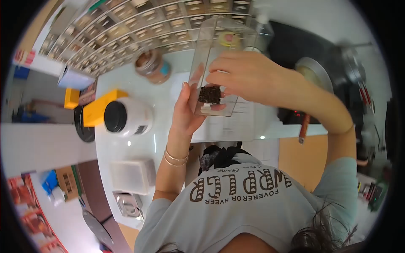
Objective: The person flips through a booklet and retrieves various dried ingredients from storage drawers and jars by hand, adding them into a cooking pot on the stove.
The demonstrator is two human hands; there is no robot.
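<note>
Container (228,110) of clear plastic, long and open-topped, is held above the bench (126,148) in front of the person's chest. It is gripped by the left hand (185,107): the thumb is laid along the left wall, and the other fingers, partly seen through the plastic, are placed around the underside. Two thin bracelets (176,159) are worn on the left wrist. The right hand (238,74) is set over the open top with its fingers bent inward; whether anything is pinched between the fingertips cannot be told.

Dark crumbly material (210,95) is contained at the near end, just below the right fingers. A pale tab (206,108) is seen next to it. A round yellow label (229,39) is seen towards the far end. Paper sheets (219,128) are spread on the bench beneath.

To the left, a jar (152,67) with brownish contents and a blue patch is noted, with a white canister (137,117), dark-topped, nearer the body. A yellow box (101,109) is placed just beside the canister. A pale lidded box (133,176) is set closer still, near a metal tray (128,205). Behind the bench, rows of small drawers (147,27) are seen. To the right, a pan (314,76) is partly hidden by the forearm.
</note>
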